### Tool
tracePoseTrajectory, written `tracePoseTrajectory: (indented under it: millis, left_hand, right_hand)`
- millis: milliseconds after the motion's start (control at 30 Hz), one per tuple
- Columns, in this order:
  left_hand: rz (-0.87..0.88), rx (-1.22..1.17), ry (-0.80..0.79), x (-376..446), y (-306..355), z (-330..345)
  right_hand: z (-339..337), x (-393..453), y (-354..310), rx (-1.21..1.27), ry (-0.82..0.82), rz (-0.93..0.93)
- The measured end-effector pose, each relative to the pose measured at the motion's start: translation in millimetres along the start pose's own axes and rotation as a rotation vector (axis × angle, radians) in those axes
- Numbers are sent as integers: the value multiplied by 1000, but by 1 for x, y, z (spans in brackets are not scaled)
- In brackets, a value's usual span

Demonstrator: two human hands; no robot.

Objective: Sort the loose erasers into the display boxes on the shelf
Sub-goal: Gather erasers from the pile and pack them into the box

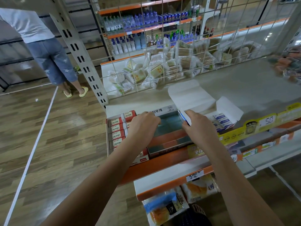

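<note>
Pinching eraser [186, 117], right fingers [187, 126] curled

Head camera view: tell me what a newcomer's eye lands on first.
Two bare hands meet over an empty display box at the shelf's front edge: the left hand on its left wall, the right hand pinching a white and blue eraser at its right wall. Left of it sits a box of red-labelled erasers; bagged cotton swabs pile behind the wire grid.

Blurred packets [288, 69] cut off at right edge
</note>
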State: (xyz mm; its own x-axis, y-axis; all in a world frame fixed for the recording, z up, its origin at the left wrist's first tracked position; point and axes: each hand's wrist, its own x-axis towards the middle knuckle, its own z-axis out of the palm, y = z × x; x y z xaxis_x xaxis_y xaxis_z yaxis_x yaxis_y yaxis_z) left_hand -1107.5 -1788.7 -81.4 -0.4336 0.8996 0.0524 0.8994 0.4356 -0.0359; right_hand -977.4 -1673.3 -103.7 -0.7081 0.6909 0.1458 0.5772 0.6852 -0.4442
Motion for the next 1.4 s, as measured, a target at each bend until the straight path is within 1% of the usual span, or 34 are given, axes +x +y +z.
tracePoseTrajectory:
  millis: [100,267,467,600,700,767,833,900,967,1033,1167,1267,1400]
  left_hand:
    - [6,10,4,1,0,1]
    - [-16,-16,-46,4,-2,2]
    - [-33,-52,-27,7,-2,-2]
    - [-50,-22,-4,8,2,-9]
    - [-66,-13,55,9,12,-18]
    - [-65,-41,84,13,20,-26]
    - [-65,-70,96,21,31,-35]
    - [-36,-78,114,32,47,-39]
    - [18,-48,127,48,71,-42]
    - [79,-1,137,65,101,-42]
    - [181,22,119,102,175,-44]
    - [220,-15,88,133,235,-42]
    - [245,-75,59,173,309,-36]
  right_hand:
    - [2,1,1,7,2,-1]
    - [3,3,-1,-31,16,-3]
    - [3,1,2,-45,23,8]
    - [-1,4,2,-57,-31,-10]
    - [-13,7,5,-77,-119,-49]
    - [-26,11,5,-31,-171,-48]
    - [-43,18,8,1,-163,-38]
    - [-61,28,19,-52,-99,-84]
    - [-80,37,38,-139,-66,-142]
    - [-97,45,67,-248,-80,-176]
    - [-130,50,140,-448,-106,-157]
    - [-157,49,199,-470,-95,-77]
    - [-191,49,275,-406,-75,45]
